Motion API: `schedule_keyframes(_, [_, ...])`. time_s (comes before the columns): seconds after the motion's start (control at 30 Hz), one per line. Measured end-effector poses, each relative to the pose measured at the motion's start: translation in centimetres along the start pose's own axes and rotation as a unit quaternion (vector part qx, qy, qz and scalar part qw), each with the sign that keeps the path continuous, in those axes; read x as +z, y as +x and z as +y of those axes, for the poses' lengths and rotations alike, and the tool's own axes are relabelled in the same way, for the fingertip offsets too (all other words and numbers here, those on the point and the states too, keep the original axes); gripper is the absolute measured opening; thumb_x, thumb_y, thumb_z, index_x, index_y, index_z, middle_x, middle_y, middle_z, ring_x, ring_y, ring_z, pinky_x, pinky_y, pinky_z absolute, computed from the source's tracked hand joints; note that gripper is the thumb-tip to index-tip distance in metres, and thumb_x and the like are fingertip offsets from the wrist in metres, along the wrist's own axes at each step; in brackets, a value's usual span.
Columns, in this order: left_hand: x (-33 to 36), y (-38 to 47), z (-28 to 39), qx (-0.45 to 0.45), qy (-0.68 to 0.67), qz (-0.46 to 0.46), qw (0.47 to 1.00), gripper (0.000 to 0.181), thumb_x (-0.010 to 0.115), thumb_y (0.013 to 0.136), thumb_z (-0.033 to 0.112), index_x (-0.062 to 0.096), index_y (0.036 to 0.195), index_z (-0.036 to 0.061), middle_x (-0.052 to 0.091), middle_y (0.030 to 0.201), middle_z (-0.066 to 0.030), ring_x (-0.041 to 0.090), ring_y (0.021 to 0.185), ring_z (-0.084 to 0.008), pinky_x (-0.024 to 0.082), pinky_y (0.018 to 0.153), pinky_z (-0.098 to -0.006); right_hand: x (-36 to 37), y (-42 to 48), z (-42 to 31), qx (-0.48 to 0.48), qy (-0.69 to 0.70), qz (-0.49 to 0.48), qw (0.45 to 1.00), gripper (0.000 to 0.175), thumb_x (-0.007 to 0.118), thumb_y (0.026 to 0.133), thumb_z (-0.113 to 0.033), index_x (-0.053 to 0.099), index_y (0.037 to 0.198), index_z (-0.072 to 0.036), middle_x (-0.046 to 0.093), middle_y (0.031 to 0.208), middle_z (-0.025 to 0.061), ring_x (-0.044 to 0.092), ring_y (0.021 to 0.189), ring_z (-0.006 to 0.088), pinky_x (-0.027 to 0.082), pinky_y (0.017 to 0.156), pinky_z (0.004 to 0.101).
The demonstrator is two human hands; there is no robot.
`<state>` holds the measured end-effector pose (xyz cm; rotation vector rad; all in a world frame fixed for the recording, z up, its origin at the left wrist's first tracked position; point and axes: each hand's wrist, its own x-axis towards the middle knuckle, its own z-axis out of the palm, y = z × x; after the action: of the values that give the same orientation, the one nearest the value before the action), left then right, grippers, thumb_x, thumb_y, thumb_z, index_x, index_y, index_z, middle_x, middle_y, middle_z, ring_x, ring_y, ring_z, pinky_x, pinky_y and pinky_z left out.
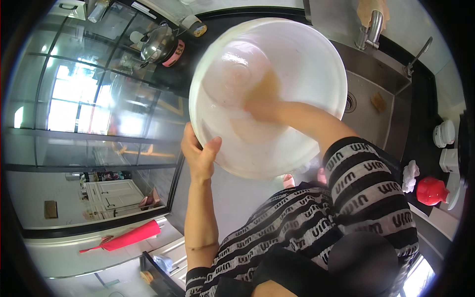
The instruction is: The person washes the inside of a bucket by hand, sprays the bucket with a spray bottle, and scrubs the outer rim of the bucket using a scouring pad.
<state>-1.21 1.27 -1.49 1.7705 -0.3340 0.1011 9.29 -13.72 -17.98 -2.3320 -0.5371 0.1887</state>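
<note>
A large white tub (pixel 311 74) is tilted in front of me, its opening turned towards me. My left hand (pixel 200 150) grips its rim at the lower left, thumb on the inner side and fingers behind. Inside the tub, my right hand (pixel 261 109) is blurred and pressed around a yellowish-brown cloth (pixel 265 87), which lies near the inner wall and base. The cloth's outline is too smeared to make out fully. Pale wet-looking streaks and a glossy reflection show on the tub's inner surface.
Right of the tub is a steel sink (pixel 371 122) with a brown scouring pad (pixel 378 102) and a faucet (pixel 374 29). A lidded pot (pixel 157 44) stands on the dark counter at upper left. A red pot (pixel 432 191) and white crumpled cloth (pixel 410 176) sit at right.
</note>
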Motion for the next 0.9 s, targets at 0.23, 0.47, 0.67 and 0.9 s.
schedule_keyframes(0.23, [-0.2, -0.1, -0.3, -0.024, 0.016, -0.019, 0.999, 0.045, 0.065, 0.062, 0.024, 0.05, 0.094, -0.0024, 0.053, 0.083, -0.0051, 0.048, 0.072, -0.0109, 0.04, 0.064, -0.0241, 5.7, 12.8, -1.2, -0.054, 0.087, 0.193, 0.976, 0.023, 0.048, 0.074, -0.007, 0.06, 0.093, -0.002, 0.059, 0.093, 0.0203, 0.057, 0.089, 0.0362, 0.044, 0.078, 0.0414])
schedule_keyframes(0.47, [-0.1, -0.1, -0.1, -0.02, 0.007, -0.012, 1.0, 0.041, 0.067, 0.06, 0.025, 0.048, 0.086, -0.0001, 0.049, 0.075, -0.0009, 0.044, 0.065, -0.0079, 0.037, 0.057, -0.022, 0.7, 2.3, 1.2, -0.053, 0.103, 0.078, 0.99, 0.021, 0.045, 0.075, -0.011, 0.059, 0.086, 0.0, 0.062, 0.088, 0.019, 0.059, 0.085, 0.0314, 0.046, 0.074, 0.0392])
schedule_keyframes(0.67, [0.7, -0.6, 0.4, -0.004, 0.065, -0.046, 0.997, 0.042, 0.067, 0.057, 0.026, 0.048, 0.085, 0.0002, 0.049, 0.073, -0.0016, 0.044, 0.065, -0.0081, 0.037, 0.056, -0.0223, -2.1, 1.6, 2.9, -0.041, 0.209, 0.131, 0.968, 0.021, 0.045, 0.075, -0.011, 0.059, 0.085, 0.0, 0.062, 0.087, 0.0186, 0.06, 0.083, 0.0306, 0.047, 0.073, 0.0386])
schedule_keyframes(0.9, [0.1, -0.5, 0.2, 0.002, 0.108, -0.062, 0.992, 0.038, 0.065, 0.054, 0.024, 0.047, 0.079, 0.0017, 0.046, 0.07, -0.0007, 0.041, 0.062, -0.008, 0.035, 0.054, -0.0219, -2.9, 2.5, 4.1, -0.028, 0.332, 0.158, 0.929, 0.02, 0.046, 0.075, -0.012, 0.059, 0.084, 0.0, 0.062, 0.086, 0.0181, 0.06, 0.082, 0.0296, 0.047, 0.072, 0.038])
